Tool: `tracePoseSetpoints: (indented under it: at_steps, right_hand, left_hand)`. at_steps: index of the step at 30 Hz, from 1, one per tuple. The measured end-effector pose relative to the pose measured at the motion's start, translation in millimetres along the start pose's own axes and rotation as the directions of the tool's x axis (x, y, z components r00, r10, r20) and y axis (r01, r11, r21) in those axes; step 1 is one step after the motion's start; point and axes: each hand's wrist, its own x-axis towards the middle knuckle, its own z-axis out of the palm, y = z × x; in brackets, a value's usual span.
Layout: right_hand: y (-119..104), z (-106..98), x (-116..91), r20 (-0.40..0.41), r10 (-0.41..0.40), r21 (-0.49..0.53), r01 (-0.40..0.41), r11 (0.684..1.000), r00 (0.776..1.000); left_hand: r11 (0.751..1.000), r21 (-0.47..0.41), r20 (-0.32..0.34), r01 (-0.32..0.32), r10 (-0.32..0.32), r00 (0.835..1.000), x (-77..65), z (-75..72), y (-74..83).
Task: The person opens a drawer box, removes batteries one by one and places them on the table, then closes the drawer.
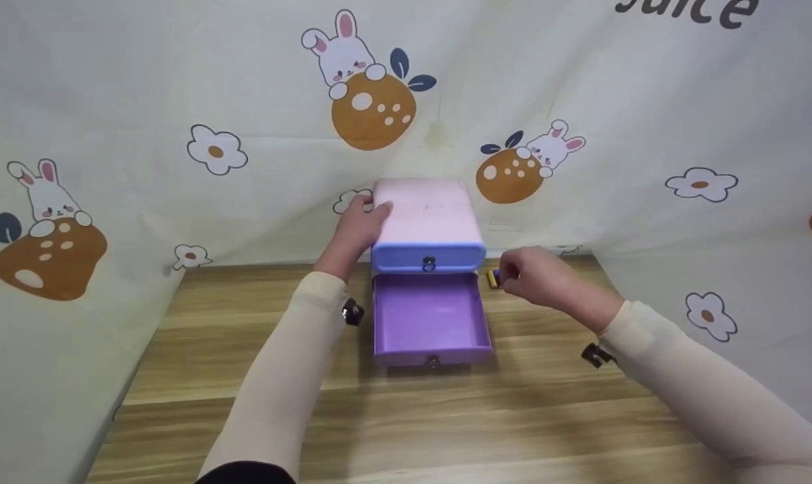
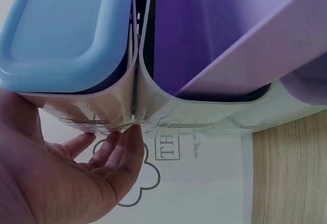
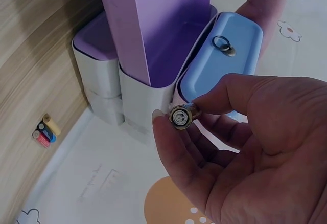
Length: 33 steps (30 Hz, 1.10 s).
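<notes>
A small drawer unit with a pink top (image 1: 426, 205) stands against the cloth backdrop. Its blue top drawer (image 1: 399, 258) is closed, while the purple drawer (image 1: 429, 314) below it is pulled out, with nothing seen inside. My left hand (image 1: 360, 225) rests on the unit's upper left edge, thumb on top and fingers touching the side. To the right of the unit, my right hand (image 1: 539, 274) pinches a battery (image 3: 182, 116) between thumb and index finger, one end facing the right wrist camera. Three batteries (image 3: 46, 130), tan, blue and red, lie on the table beside the unit.
The wood-grain table (image 1: 245, 363) runs up to a printed cloth (image 1: 258, 81) at the back and sides. A closed lower purple drawer (image 3: 97, 40) shows in the right wrist view. Ring pulls (image 3: 223, 45) hang on the drawer fronts.
</notes>
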Motion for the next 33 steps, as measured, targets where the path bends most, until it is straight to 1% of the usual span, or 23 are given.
tracePoseSetpoints:
  at_steps: [7, 12, 13, 19, 20, 29, 33]
  right_hand:
    - [1, -7, 4, 0.017, 0.043, -0.013, -0.042, 0.999, 0.999]
    - [3, -9, 7, 0.047, 0.090, -0.013, -0.089, 0.996, 0.995]
    - [4, -10, 8, 0.052, 0.094, -0.014, -0.093, 0.996, 0.994]
    - [8, -15, 13, 0.041, 0.072, -0.034, -0.070, 0.997, 0.997]
    - [8, -16, 13, 0.039, 0.069, -0.034, -0.068, 0.997, 0.997]
    - [14, -21, 19, 0.052, 0.117, -0.017, -0.116, 0.993, 0.992]
    - [15, -24, 21, 0.054, 0.126, -0.008, -0.125, 0.992, 0.991]
  left_hand:
    - [1.000, 0.025, -0.004, -0.006, 0.006, 1.000, 0.1, 0.1, 0.4]
    - [0.999, 0.045, -0.003, -0.012, 0.012, 1.000, -0.5, 0.4, 0.6]
    - [0.999, 0.038, 0.000, -0.009, 0.009, 1.000, -0.9, 0.4, 0.8]
    - [1.000, -0.013, 0.022, 0.022, -0.021, 1.000, -3.2, -1.0, 2.3]
    - [1.000, -0.010, 0.023, 0.024, -0.023, 0.999, -3.0, -1.4, 2.4]
    - [1.000, -0.007, 0.014, 0.008, -0.008, 1.000, -2.4, -1.4, 2.7]
    - [1.000, 0.000, 0.019, 0.016, -0.016, 1.000, -3.2, -1.6, 2.6]
